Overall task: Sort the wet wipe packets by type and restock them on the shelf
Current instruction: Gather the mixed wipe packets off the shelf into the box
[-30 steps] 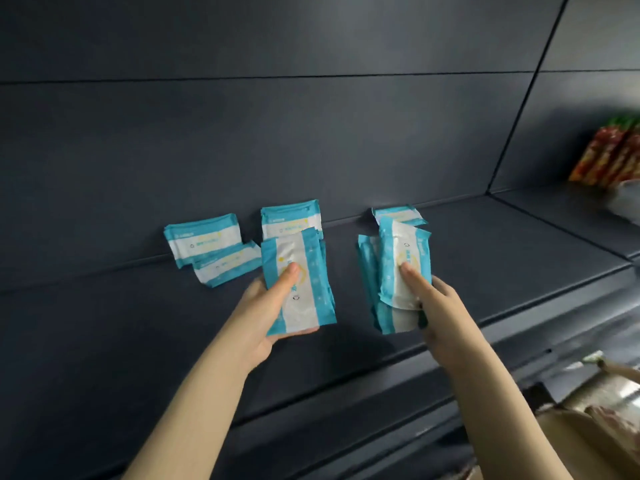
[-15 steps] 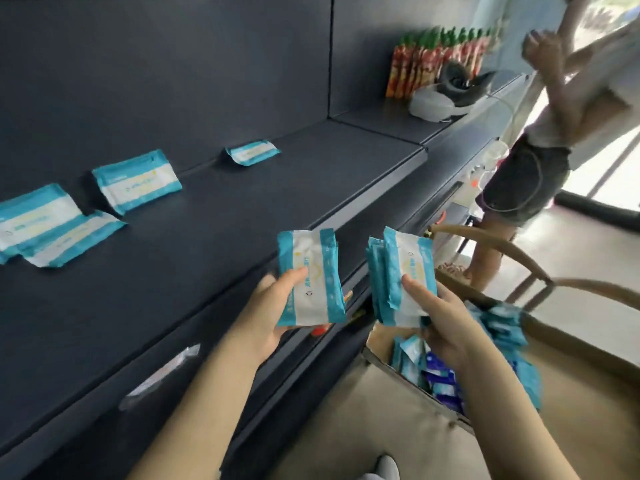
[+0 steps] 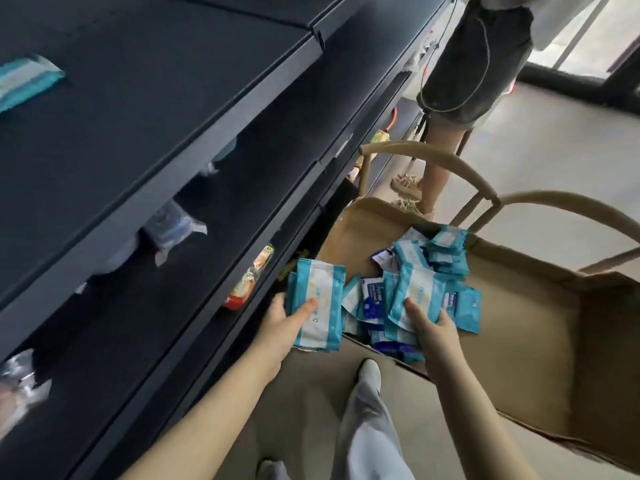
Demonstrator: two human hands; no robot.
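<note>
left hand (image 3: 285,322): thumb on top, gripping a teal-white packet stack (image 3: 320,299) at the box's near corner
right hand (image 3: 437,336): gripping a fanned teal bundle (image 3: 417,289) just above the loose pile
box (image 3: 540,323): cardboard, holds mixed teal and dark blue packets (image 3: 372,301)
shelf (image 3: 156,81): one teal packet (image 3: 26,77) far left, blurred
risk 1: the fanned bundle looks loose and could spill on the lift
risk 2: a dark blue packet scooped in with it would mix types on the shelf

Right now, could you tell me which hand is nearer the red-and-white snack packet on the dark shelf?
Left. The left hand is just right of the red-and-white snack packet; the right hand is farther right, over the cardboard box.
</note>
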